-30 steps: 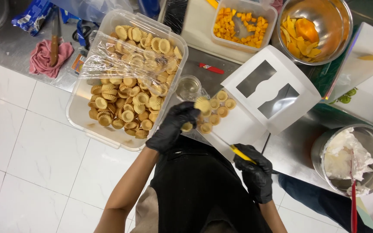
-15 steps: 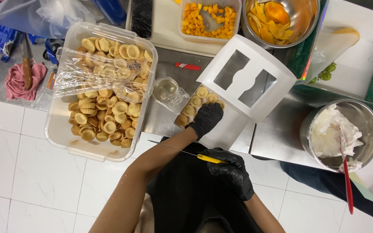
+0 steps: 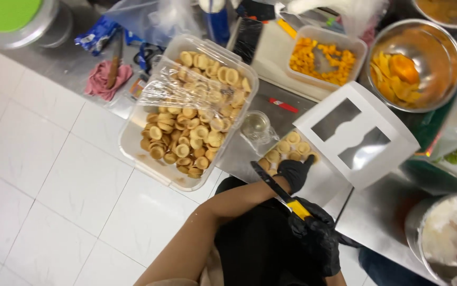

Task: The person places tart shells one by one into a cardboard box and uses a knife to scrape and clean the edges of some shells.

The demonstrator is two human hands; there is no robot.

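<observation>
The left hand (image 3: 294, 172), black-gloved, rested fingers-down on the small tart shells (image 3: 286, 151) at frame centre, apparently pinching one. The right hand (image 3: 315, 235) gripped a yellow-handled knife (image 3: 278, 189); a steady, gentle hold suited such brittle shells.

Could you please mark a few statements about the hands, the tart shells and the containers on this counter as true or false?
1. The left hand in a black glove rests on the tart shells in the white box. True.
2. The right hand holds a knife with a yellow handle. True.
3. The big clear tub holds orange fruit cubes. False: it holds small tart shells, partly under plastic film.
4. The metal bowl at the top right is full of white cream. False: it holds orange fruit slices; the cream bowl is lower right.
5. A pink cloth lies left of the tub. True.
</observation>
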